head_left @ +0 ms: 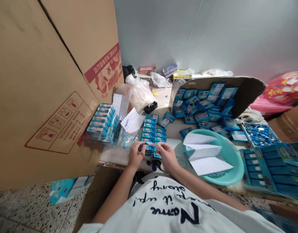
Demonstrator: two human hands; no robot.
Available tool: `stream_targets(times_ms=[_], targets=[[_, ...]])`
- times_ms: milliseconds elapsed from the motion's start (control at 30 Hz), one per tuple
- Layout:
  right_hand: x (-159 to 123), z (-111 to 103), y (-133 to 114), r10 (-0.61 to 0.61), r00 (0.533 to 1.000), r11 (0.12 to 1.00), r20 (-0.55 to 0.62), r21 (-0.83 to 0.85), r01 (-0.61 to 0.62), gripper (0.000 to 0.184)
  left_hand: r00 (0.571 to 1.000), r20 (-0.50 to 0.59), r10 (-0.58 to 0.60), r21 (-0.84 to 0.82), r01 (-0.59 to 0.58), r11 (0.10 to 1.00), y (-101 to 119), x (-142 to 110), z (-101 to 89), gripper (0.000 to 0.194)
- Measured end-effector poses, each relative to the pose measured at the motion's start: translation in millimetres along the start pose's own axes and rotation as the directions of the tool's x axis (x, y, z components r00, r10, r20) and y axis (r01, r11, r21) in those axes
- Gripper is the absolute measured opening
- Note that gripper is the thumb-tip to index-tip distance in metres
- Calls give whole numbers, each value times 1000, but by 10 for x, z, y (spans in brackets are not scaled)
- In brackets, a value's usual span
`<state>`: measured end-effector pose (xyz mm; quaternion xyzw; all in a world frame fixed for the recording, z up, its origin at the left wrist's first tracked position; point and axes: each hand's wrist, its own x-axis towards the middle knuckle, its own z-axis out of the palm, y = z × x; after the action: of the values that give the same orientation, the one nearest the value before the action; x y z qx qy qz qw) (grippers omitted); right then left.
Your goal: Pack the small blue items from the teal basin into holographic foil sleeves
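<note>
Between my left hand (136,155) and my right hand (167,156) stretches a short see-through strip (151,144), which looks like tape. Each hand pinches one end with closed fingers. A small dark blue piece shows at my left fingertips; its kind cannot be made out. Just under and beyond the strip stand two rows of small blue boxes (149,130), each with an oval on top. My fingers partly cover the nearest ones. A black tape dispenser (151,107) lies behind the rows, by a tied plastic bag (139,92).
Stacked blue packs (103,121) and folded white sheets (132,120) lie left, beside a tall carton (54,97). To the right are a turquoise basin (238,168) with white sheets, a tipped carton (248,87) spilling blue boxes, and a tray of blue pieces (260,134).
</note>
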<state>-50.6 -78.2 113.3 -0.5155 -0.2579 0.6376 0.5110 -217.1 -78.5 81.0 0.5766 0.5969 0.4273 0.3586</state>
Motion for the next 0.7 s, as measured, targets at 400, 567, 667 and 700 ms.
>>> stream_targets(times_ms=[400, 567, 667, 700], targets=[[117, -28, 178, 65, 997, 997, 30, -35, -64, 36, 979, 89, -183, -173, 196, 965, 133, 96, 4, 32], [173, -10, 206, 135, 991, 991, -14, -12, -135, 35, 977, 95, -191, -131, 202, 971, 152, 177, 30, 27], [207, -5, 196, 152, 988, 988, -22, -2, -152, 33, 973, 121, -197, -125, 212, 969, 182, 207, 28, 27], [216, -4, 189, 152, 988, 988, -26, 0, -153, 32, 971, 132, -197, -126, 214, 969, 198, 212, 21, 27]])
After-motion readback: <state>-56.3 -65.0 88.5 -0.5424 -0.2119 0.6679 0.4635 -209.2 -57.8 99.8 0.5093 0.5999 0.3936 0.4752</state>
